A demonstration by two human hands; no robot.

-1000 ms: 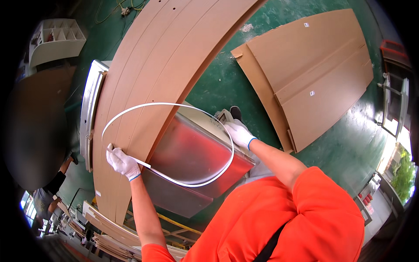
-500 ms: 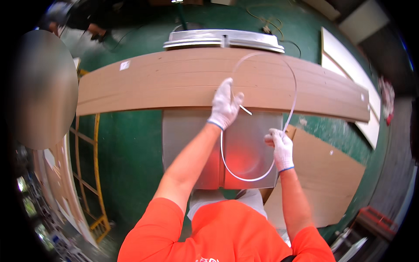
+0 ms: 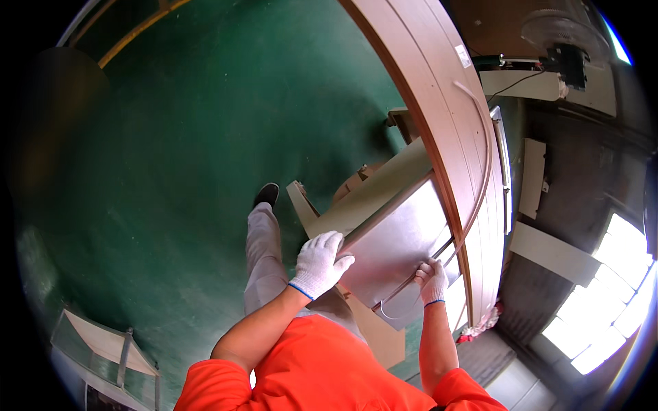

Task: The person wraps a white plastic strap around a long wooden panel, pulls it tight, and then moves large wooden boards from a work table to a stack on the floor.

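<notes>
My left hand point(image 3: 319, 262), in a white glove, rests with its fingers curled over the near edge of a shiny metal panel point(image 3: 397, 240). On the panel's lower right part, my gloved right hand point(image 3: 433, 280) grips a long thin white strip point(image 3: 480, 185). The strip bends in an arc from my right hand up over a long brown wooden board point(image 3: 439, 116) that lies across the panel. Both forearms come up from my orange shirt at the bottom.
A green floor point(image 3: 171, 171) fills the left side, with my trouser leg and black shoe point(image 3: 266, 195) on it. A cardboard piece point(image 3: 377, 335) lies under the panel. A fan point(image 3: 555, 34) stands top right, and a metal rack point(image 3: 103, 342) bottom left.
The view has swung round, so the board now runs up the right side. My left hand has let go of the strip and moved onto the panel's edge. My right hand still holds the strip.
</notes>
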